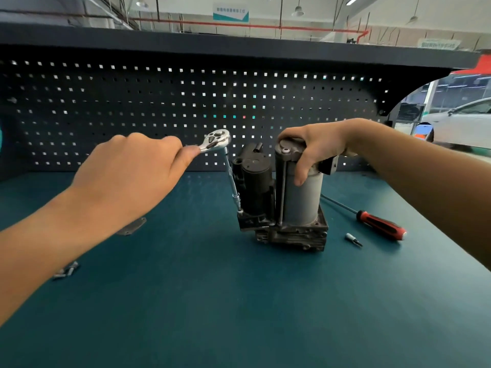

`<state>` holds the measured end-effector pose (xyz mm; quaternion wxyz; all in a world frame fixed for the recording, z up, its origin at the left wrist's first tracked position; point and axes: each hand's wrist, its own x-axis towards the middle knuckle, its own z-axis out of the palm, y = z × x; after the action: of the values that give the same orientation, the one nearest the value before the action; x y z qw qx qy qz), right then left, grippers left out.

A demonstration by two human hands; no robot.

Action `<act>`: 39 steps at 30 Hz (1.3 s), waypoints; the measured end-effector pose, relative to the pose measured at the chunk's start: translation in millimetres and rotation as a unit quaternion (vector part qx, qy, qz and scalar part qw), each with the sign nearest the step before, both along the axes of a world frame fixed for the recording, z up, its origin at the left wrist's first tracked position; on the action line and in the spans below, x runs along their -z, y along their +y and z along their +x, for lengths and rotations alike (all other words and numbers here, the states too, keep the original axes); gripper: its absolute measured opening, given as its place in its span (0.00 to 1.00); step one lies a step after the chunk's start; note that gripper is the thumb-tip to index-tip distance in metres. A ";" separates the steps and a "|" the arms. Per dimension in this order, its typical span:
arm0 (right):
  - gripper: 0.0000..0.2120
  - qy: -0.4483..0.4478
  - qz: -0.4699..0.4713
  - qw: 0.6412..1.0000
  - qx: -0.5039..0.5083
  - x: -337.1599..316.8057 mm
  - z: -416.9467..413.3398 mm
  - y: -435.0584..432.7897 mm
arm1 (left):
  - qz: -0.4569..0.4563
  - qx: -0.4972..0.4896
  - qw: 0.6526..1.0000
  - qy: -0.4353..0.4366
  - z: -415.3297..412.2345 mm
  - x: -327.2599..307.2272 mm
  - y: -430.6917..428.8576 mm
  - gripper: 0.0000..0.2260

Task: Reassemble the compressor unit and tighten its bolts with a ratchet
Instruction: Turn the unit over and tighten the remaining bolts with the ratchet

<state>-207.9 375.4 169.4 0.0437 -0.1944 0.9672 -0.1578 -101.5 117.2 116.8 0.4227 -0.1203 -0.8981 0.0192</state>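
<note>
So here's my view right now: the compressor unit [281, 203] stands upright in the middle of the teal counter [212, 301], just in front of the dark pegboard [159, 107]. My right hand [316, 147] is clamped over the top of its grey cylinder, fingers curled over the cap and thumb running down the front. My left hand [127, 179] is wrapped tight around the handle of the ratchet [216, 140], so only the chrome head sticks out of my fist. A long extension bar [232, 179] slants down from that head to a spot on the unit's lower left corner, beside the black motor part. Right of the unit lie a red-and-black screwdriver [380, 225] and a small bit [353, 239], close together but not touching. Off to the left there's a flat metal plate [132, 226] partly under my forearm, and nearer to me some small metal pieces [66, 270], too blurry to tell what they are.
</note>
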 end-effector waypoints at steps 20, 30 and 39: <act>0.48 -0.036 -0.025 0.999 -0.001 -2.1 -30.6 15.8 | -0.073 0.147 0.984 0.067 -70.5 -21.2 -32.8 0.26; 0.40 -0.022 -0.051 0.998 -0.014 2.5 -30.6 20.4 | -0.127 0.226 0.964 0.054 -93.6 -42.9 -21.4 0.30; 0.38 0.012 -0.075 0.996 0.042 6.5 -21.5 5.7 | -0.102 -0.046 0.992 0.055 -17.1 -5.7 47.3 0.20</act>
<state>-229.3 381.0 162.9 0.0109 -0.1578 0.9605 -0.2288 -118.6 164.4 122.5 0.4560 -0.1204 -0.8712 0.1365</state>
